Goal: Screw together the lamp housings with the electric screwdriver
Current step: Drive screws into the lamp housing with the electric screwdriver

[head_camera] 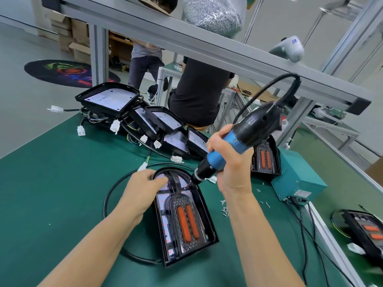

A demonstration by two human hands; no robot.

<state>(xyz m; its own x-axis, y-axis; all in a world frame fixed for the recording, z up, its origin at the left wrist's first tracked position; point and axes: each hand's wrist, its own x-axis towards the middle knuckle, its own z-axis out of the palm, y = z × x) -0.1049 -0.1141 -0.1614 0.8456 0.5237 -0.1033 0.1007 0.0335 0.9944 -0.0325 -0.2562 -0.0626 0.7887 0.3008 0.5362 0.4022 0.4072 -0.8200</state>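
- Lamp housing [186,222]: black, arch-shaped, lies flat on the green worktop [51,193] at lower centre of the frame, rounded end away from the viewer. Two orange oblong lenses sit side by side in its near half.
- A black cable [107,195] loops on the worktop around the housing's left side.
- Left hand [143,189]: rests on the upper left of the housing; fingers [160,180] loosely extended, pressing on the inner plate near the arch, not curled round anything.
- Right hand [230,162]: fingers wrapped round the blue grip of the electric screwdriver [234,146], holding it firmly.
- Screwdriver is tilted, tip down-left, black rear end up-right. Its bit meets the housing at the upper right of the arch; exact contact point is too small to tell. A black cord leaves the rear end and arcs upward.
- Loose screws [224,210]: small scatter on the worktop just right of the housing.
- Teal power box [296,177]: right of centre, near the worktop edge, leads plugged into its front face.
- Second housing with orange lenses [265,158]: stands propped just left of the box, behind the right hand.
- Another housing [366,230] lies at the right edge of the frame.
- Stack of open black housings [128,112], with white connectors: overlapping at the worktop's far edge, upper left of centre.
- Bag of screws [213,15]: on the aluminium shelf, top centre.
- Two people beyond the worktop: one seated in black, one standing.
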